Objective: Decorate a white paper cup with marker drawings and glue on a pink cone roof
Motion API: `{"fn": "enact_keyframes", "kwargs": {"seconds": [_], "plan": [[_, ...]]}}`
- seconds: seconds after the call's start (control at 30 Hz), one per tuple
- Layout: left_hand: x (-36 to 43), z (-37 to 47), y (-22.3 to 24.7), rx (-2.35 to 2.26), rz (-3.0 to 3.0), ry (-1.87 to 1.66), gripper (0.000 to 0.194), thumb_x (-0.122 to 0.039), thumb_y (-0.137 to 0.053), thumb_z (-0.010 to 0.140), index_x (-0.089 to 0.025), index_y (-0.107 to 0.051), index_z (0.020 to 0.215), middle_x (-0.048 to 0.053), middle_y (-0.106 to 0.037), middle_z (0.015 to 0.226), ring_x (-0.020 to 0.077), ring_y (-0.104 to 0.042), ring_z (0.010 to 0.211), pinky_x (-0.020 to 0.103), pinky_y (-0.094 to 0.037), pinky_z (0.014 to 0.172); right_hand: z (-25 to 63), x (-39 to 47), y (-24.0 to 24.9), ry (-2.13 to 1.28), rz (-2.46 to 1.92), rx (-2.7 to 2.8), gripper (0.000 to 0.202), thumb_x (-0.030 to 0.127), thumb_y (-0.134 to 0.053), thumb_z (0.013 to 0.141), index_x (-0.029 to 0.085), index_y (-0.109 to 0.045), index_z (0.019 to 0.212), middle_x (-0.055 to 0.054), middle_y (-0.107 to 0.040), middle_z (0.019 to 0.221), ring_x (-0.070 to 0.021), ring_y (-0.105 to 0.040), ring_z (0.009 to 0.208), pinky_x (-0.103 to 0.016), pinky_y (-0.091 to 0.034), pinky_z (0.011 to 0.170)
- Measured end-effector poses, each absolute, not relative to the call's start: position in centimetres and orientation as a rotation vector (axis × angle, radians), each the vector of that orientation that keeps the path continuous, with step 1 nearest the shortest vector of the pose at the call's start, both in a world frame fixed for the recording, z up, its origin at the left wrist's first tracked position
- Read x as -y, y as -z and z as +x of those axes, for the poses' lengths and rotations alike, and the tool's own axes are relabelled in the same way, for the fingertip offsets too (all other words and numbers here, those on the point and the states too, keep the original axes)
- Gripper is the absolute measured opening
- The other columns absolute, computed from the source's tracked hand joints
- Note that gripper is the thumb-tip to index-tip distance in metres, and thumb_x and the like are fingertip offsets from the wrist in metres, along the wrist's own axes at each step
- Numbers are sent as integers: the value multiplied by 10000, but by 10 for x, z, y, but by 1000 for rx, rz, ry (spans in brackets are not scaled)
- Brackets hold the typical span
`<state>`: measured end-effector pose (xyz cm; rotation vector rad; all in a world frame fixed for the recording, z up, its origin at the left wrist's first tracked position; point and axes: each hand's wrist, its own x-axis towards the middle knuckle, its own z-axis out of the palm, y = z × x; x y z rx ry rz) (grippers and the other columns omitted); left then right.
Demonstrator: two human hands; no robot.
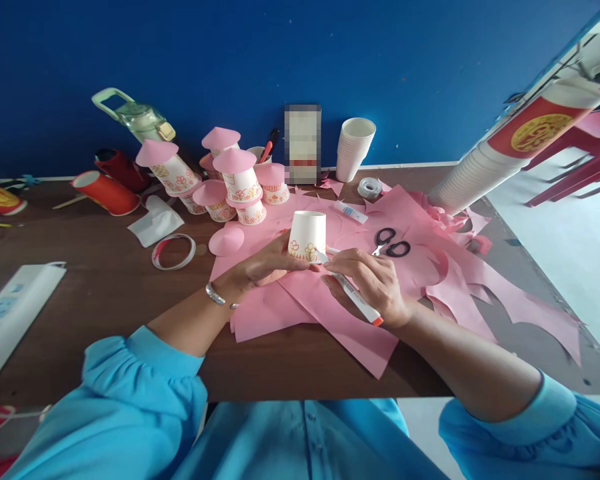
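My left hand [270, 261] is closed round the left side and rim of an upside-down white paper cup [307, 230], held above pink paper. Red and yellow flowers are drawn along the cup's lower band. In my right hand [375, 283] is a white marker [357, 300] with an orange end; its tip meets the cup near the drawn flowers. Beyond the left hand stand several decorated paper cups [243, 183] with pink cone roofs, some stacked. A loose pink paper cone [227, 240] lies beside them.
Black-handled scissors [391, 243] and a glue tube [350, 212] rest on cut pink paper [340, 340]. Behind are a stack of white cups [355, 148] and a tape roll [369, 188]. A tall cup stack [485, 163] leans at right; a tape ring [174, 252] and power strip [17, 313] lie left.
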<state>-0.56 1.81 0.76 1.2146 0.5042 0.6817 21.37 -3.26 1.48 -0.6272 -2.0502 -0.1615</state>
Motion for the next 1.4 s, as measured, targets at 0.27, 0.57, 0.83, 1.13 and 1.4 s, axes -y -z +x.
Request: {"fn": "enact_keyframes", "kwargs": {"seconds": [0.27,0.57,0.83,1.13,1.4], "plan": [[-19,-6,-6,-467,1215,-691,395,-357,-908,786,-247,-759,1134,65,-780,1073,267,-749,1095,380,-638,929,214,32,-15,164,-628,2053,177,136,-648,1008,204,-614,1168,-40,-761,936,-150,-743,729,-256,-594,595],[-13,-9,-16,-429,1272,-725,393,-561,-935,697,-236,-781,858,80,-752,1082,325,-701,1202,417,-636,923,214,32,-16,168,-625,2056,188,136,-670,996,185,-628,1172,-48,-752,931,-155,-736,725,-252,-571,584],[-18,-8,-9,-421,1262,-708,426,-584,-928,714,-228,-776,891,89,-761,1065,332,-714,1189,428,-630,942,214,32,-16,181,-638,2055,244,108,-640,988,212,-604,1206,-33,-762,925,-149,-741,716,-246,-584,589],[-15,-8,-14,-462,1252,-705,487,-633,-932,692,-247,-798,957,88,-761,1061,344,-712,1192,440,-630,936,215,32,-14,165,-633,2070,229,127,-675,978,198,-615,1188,-44,-764,945,-160,-741,728,-257,-584,592],[-18,-9,-7,-422,1238,-707,415,-562,-935,718,-234,-790,927,76,-770,1070,304,-727,1147,410,-626,937,214,32,-15,175,-634,2066,210,116,-663,990,203,-606,1172,-34,-758,928,-146,-737,728,-246,-583,592]]}}
